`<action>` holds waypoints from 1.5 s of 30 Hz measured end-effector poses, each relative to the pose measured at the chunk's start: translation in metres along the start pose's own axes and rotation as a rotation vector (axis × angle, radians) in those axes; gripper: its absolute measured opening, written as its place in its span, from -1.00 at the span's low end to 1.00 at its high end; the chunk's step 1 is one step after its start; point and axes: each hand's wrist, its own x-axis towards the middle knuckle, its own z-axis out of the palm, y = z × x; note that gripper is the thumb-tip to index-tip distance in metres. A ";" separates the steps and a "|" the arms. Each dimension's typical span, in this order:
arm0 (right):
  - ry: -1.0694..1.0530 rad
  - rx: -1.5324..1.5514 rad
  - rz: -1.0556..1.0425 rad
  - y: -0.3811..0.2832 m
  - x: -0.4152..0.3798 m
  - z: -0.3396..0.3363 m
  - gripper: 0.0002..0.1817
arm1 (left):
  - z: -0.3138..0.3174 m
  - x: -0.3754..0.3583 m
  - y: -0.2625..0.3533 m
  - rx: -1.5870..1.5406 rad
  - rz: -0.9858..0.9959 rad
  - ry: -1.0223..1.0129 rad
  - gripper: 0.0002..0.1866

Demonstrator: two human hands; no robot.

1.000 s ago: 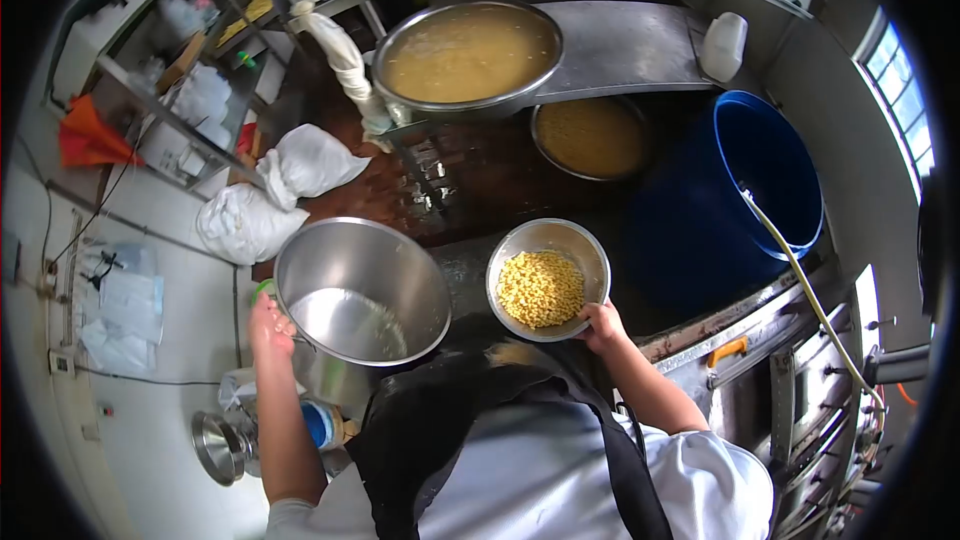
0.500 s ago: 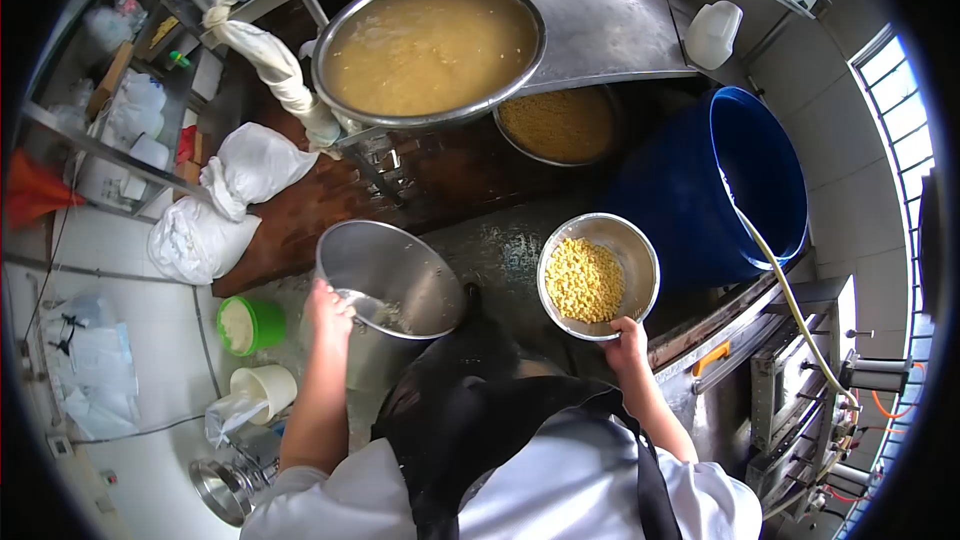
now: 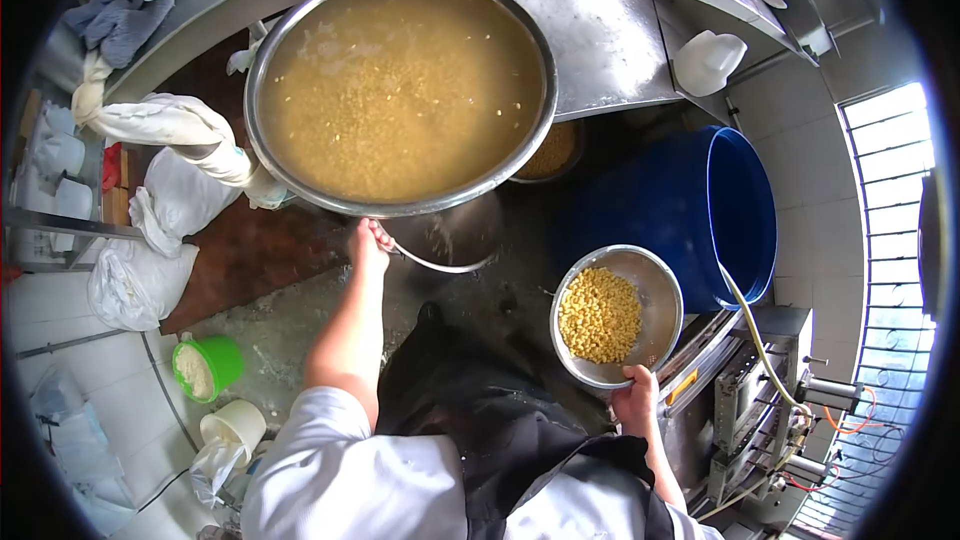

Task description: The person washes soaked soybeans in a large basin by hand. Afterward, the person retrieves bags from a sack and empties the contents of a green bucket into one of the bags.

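My left hand (image 3: 370, 242) is closed on the rim of an empty-looking steel pot (image 3: 462, 240), partly hidden under the front edge of a large steel basin (image 3: 250, 130). Cloudy yellow water (image 3: 400, 70) fills that basin, with pale yellow beans showing through it. Lower right, my right hand (image 3: 637, 395) grips the near rim of a steel bowl (image 3: 660, 315), its thumb over the edge. Yellow bean-like kernels (image 3: 598, 315) lie heaped on the bowl's left side. The bowl tilts a little.
A blue barrel (image 3: 650, 210) with a hose (image 3: 745, 310) stands right of the bowl. Behind it are a metal counter (image 3: 600, 30) and a white plastic jug (image 3: 708, 62). White sacks (image 3: 140, 280), a green bucket (image 3: 222, 360) and a cream bucket (image 3: 240, 425) sit on the left.
My left hand has carried the steel pot forward and up, partly under the basin's edge. The view has shifted closer to the basin. My right hand still holds the bowl of kernels.
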 end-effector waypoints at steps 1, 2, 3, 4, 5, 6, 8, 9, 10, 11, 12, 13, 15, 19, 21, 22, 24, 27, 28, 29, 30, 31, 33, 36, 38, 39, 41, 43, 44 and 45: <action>-0.026 0.005 -0.007 -0.004 -0.002 0.007 -0.44 | -0.042 0.041 -0.004 0.055 -0.045 -0.065 -0.63; -0.022 -0.002 -0.003 -0.005 0.002 0.012 -0.44 | -0.074 0.069 -0.008 0.107 -0.089 -0.131 -0.64; -0.025 0.043 0.008 -0.006 0.006 0.014 -0.38 | -0.043 0.024 0.004 0.218 -0.106 0.222 -0.67; -0.027 0.090 0.019 -0.008 0.011 0.016 -0.32 | -0.075 0.025 0.009 0.374 -0.189 0.161 -0.56; -0.069 0.093 0.019 -0.012 0.015 0.021 -0.31 | -0.092 0.024 0.012 0.493 -0.163 0.252 -0.54; -0.077 0.072 -0.009 -0.015 0.018 0.026 -0.31 | -0.104 0.018 0.012 0.611 -0.135 0.342 -0.52; -0.105 0.078 0.015 -0.035 0.003 0.067 -0.31 | -0.101 -0.031 0.028 0.749 -0.105 0.358 -0.58; -0.107 0.070 0.021 -0.040 0.007 0.077 -0.31 | -0.101 -0.054 0.037 0.814 -0.048 0.311 -0.61; -0.138 0.074 0.002 -0.045 0.011 0.085 -0.31 | -0.098 -0.075 0.046 0.876 0.008 0.264 -0.64; -0.167 0.079 -0.018 -0.050 0.013 0.093 -0.32 | -0.089 -0.097 0.055 0.861 0.072 0.312 -0.68; -0.183 0.078 -0.019 -0.056 0.016 0.108 -0.32 | -0.087 -0.107 0.066 0.850 0.083 0.317 -0.68; -0.215 0.074 -0.053 -0.065 0.014 0.125 -0.32 | -0.086 -0.117 0.073 0.825 0.141 0.302 -0.68; -0.309 0.081 -0.131 -0.082 0.008 0.168 -0.32 | -0.072 -0.138 0.094 0.838 0.269 0.293 -0.64; -0.462 0.024 -0.215 -0.109 0.027 0.239 -0.37 | -0.006 -0.180 0.126 1.093 1.158 0.301 -0.73; -0.570 -0.008 -0.277 -0.119 0.037 0.282 -0.35 | 0.040 -0.205 0.141 1.088 1.347 0.247 -0.75; -0.588 -0.027 -0.298 -0.123 0.039 0.305 -0.37 | 0.060 -0.214 0.146 1.088 1.522 0.184 -0.77; -0.618 -0.081 -0.335 -0.130 0.046 0.346 -0.39 | 0.102 -0.223 0.155 1.128 1.655 0.093 -0.74; -0.717 -0.204 -0.511 -0.129 0.074 0.408 -0.36 | 0.149 -0.212 0.165 1.281 1.760 0.125 -0.72; -0.652 -0.437 -0.677 -0.128 0.085 0.425 -0.26 | 0.160 -0.204 0.166 1.293 1.763 0.130 -0.72; -0.627 -0.650 -0.900 -0.130 0.093 0.440 -0.20 | 0.168 -0.198 0.166 1.345 1.751 0.145 -0.71; -0.594 -0.859 -1.121 -0.130 0.095 0.453 -0.13 | 0.176 -0.192 0.165 1.382 1.717 0.179 -0.70; -0.645 -0.936 -1.081 -0.132 0.083 0.466 -0.09 | 0.179 -0.187 0.161 1.467 1.627 0.243 -0.66; -0.752 -0.975 -1.338 -0.130 0.086 0.487 -0.03 | 0.182 -0.181 0.162 1.671 1.386 0.346 -0.56; -0.861 -1.079 -1.613 -0.134 0.098 0.503 -0.01 | 0.183 -0.178 0.159 1.769 1.370 0.386 -0.56; -0.878 -1.076 -1.746 -0.137 0.107 0.515 -0.06 | 0.184 -0.181 0.159 1.794 1.306 0.415 -0.54; -0.900 -1.019 -1.868 -0.140 0.117 0.523 -0.06 | 0.185 -0.181 0.159 1.830 1.262 0.404 -0.52; -0.943 -0.960 -1.959 -0.145 0.142 0.537 -0.07 | 0.189 -0.183 0.161 1.854 1.203 0.419 -0.51; -0.988 -1.037 -1.954 -0.153 0.159 0.557 -0.24 | 0.196 -0.188 0.160 1.886 1.110 0.428 -0.49; -0.998 -1.041 -1.967 -0.154 0.168 0.568 -0.30 | 0.195 -0.187 0.159 1.878 1.099 0.445 -0.49; -0.958 -0.952 -2.054 -0.156 0.159 0.576 -0.42 | 0.194 -0.186 0.159 1.887 1.104 0.450 -0.48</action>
